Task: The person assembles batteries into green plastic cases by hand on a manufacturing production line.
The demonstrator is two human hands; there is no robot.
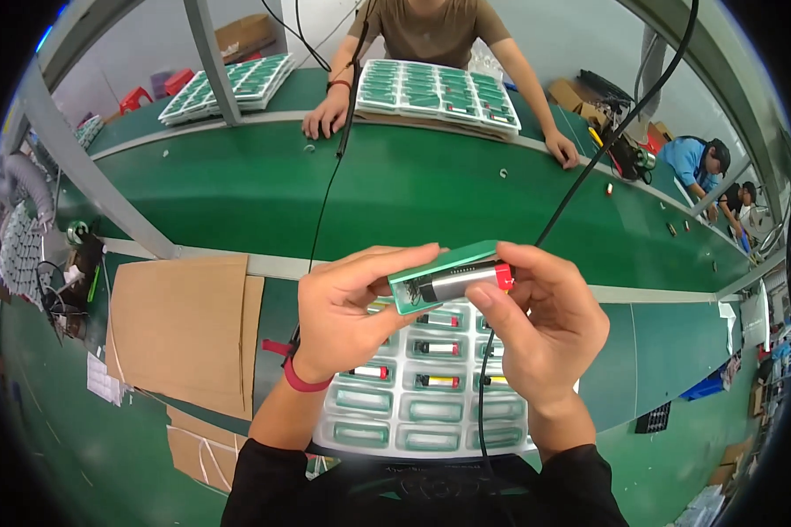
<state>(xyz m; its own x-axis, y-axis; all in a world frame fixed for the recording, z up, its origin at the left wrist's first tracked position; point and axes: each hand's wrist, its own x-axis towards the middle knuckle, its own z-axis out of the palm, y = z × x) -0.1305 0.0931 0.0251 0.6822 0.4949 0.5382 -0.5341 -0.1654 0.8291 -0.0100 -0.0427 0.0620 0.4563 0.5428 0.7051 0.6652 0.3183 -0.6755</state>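
In front of my chest, my left hand (pixel 347 299) grips the left end of a green plastic case (pixel 451 256), fingers behind it. A cylindrical battery (pixel 461 284), silver and black with a red end, lies in the case's open side. My right hand (pixel 554 325) is closed on the red end, the thumb over the battery and the index finger along the case's top corner. Beneath both hands is a white compartment tray (pixel 395 417). Batteries with red or yellow parts fill several of its visible compartments; the nearest rows hold none. My hands hide part of the tray.
A green conveyor belt (pixel 237 202) crosses ahead, with small parts on it. Flat cardboard (pixel 180 329) lies at left. Black cables (pixel 624 123) hang across the view. Opposite, a person's arms (pixel 536 97) flank stacked filled trays (pixel 435 86). Metal posts (pixel 105 158) frame the bench.
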